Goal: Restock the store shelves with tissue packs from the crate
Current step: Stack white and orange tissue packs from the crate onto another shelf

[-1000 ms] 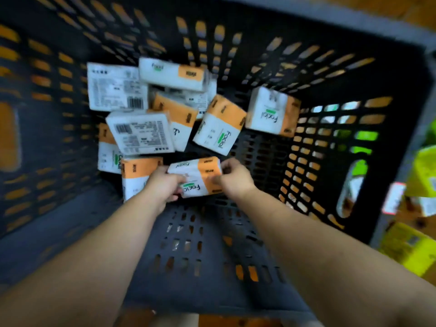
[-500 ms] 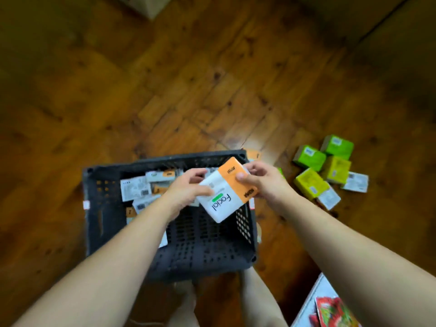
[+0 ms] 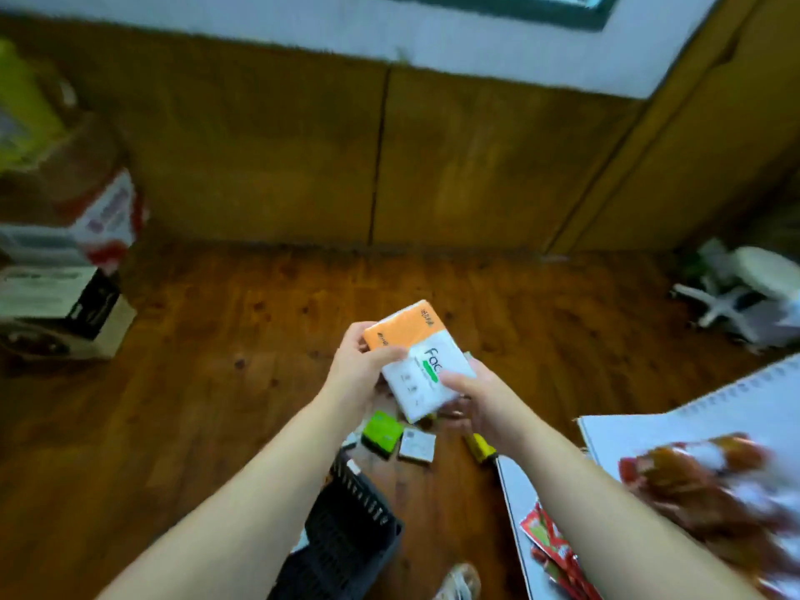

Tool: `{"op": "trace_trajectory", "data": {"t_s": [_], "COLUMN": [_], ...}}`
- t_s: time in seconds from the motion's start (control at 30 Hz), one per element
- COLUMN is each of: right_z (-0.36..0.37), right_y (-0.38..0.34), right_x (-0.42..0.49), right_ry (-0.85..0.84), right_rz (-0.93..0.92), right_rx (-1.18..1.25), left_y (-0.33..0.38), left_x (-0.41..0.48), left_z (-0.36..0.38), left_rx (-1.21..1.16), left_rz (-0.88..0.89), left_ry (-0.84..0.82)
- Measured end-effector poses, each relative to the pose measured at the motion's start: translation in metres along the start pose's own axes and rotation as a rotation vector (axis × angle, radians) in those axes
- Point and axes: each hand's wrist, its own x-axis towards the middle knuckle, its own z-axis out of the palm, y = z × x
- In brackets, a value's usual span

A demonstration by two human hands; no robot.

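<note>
Tissue pack point(image 3: 422, 361) coming up out of the crate point(image 3: 346, 526), with both hands carrying it.
The left hand point(image 3: 361, 374) is curling its fingers round the orange end and the right hand point(image 3: 472, 396) is pinching the white lower edge. The pack, a second ago lying among the others in the crate, is now hanging well above it. The pickup looks done, and shelving is probably next. Across the wooden floor point(image 3: 195, 404), stacked boxes point(image 3: 65, 296) are sitting at the left by the panelled wall point(image 3: 268, 158). A green pack point(image 3: 383, 433) is lying loose under the hands, and red snack packets point(image 3: 556, 552) are resting on a white board point(image 3: 714, 420) at the right — all blurred.
</note>
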Motion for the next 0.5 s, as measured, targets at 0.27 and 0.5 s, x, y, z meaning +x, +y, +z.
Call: {"op": "trace_trajectory", "data": {"t_s": [0.27, 0.5], "right_z": [-0.123, -0.229], "right_y": [-0.048, -0.056], "right_x": [-0.15, -0.297], "right_ry": [0.617, 1.061], "right_rz": [-0.332, -0.57], "right_rx": [0.311, 0.364], "left_y": [0.061, 0.064], "left_x": [-0.053, -0.135], "left_z": [0.198, 0.357], "left_rx": [0.178, 0.372], "left_rz": [0.143, 0.404], "left_ry": [-0.356, -0.608]}}
